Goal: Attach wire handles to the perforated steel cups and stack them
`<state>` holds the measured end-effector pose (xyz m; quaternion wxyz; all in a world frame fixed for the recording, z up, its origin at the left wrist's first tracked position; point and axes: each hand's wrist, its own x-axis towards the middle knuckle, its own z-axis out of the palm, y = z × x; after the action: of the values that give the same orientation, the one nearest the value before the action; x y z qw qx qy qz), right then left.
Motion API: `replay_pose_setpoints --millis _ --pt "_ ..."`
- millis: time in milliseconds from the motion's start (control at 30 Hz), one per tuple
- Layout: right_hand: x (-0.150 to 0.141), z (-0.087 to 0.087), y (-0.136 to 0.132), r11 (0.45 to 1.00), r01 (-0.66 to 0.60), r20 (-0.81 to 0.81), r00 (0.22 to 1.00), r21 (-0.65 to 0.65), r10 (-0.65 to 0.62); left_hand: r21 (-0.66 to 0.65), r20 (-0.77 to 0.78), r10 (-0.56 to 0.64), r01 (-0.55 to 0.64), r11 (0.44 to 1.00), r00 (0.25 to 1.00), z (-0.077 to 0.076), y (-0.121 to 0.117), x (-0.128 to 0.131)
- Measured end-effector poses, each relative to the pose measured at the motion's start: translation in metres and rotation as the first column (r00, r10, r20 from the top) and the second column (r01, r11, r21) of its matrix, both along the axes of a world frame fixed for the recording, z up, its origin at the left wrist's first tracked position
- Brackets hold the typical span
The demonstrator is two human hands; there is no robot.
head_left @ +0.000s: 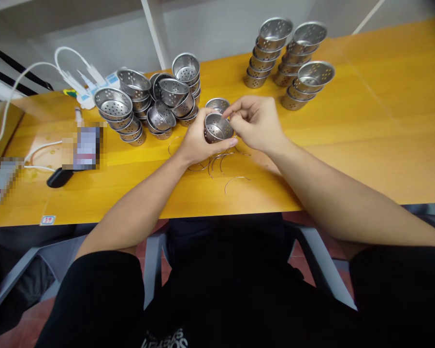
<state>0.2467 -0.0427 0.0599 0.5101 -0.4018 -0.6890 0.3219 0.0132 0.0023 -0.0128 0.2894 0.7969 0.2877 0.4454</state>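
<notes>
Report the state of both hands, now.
Left hand: closed on a perforated metal cup.
Right hand: curled, at the cup's rim; whether it holds anything cannot be told.

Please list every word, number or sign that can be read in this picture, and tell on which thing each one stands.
"39", second digit not certain: small label on the front edge of the table.
"SYST…", perhaps "SYSTEM": black shirt; the other pale letters are too distorted and cut off.
Phone-like device: pixelated, unreadable.
Held metal cup: no text visible.
</notes>
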Motion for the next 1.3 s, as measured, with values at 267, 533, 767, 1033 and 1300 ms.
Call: replay_pose_setpoints --millis 267,533,767,1033,1300 --pt "0.002 0.001 0.001 0.994 -0.056 -0.027 0.998 -0.096 0.054 -0.002 -0.004 -0.031 0.031 1.0 1.0 0.0 -0.005 0.003" --pt "-0.007 -0.007 0.003 1.0 0.03 -0.021 0.999 -0.01 -0.03 -0.06 0.013 0.016 -0.015 0.998 1.0 0.0 -0.007 0.008" --pt "0.009 0.017 -0.009 0.945 -0.257 -0.114 0.965 -0.204 0.238 -0.12 0.054 -0.032 0.039 0.992 0.998 0.009 -0.008 0.0" --pt "0.012 0.02 -0.007 0.908 -0.369 -0.156 0.926 -0.2 0.342 -0.094 0.037 -0.066 0.069 0.993 0.997 -0.004 -0.001 0.001" --pt "0.01 0.016 -0.005 0.918 -0.333 -0.147 0.941 -0.216 0.307 -0.047 0.0 -0.044 0.044 0.998 0.999 -0.01 -0.001 0.003"
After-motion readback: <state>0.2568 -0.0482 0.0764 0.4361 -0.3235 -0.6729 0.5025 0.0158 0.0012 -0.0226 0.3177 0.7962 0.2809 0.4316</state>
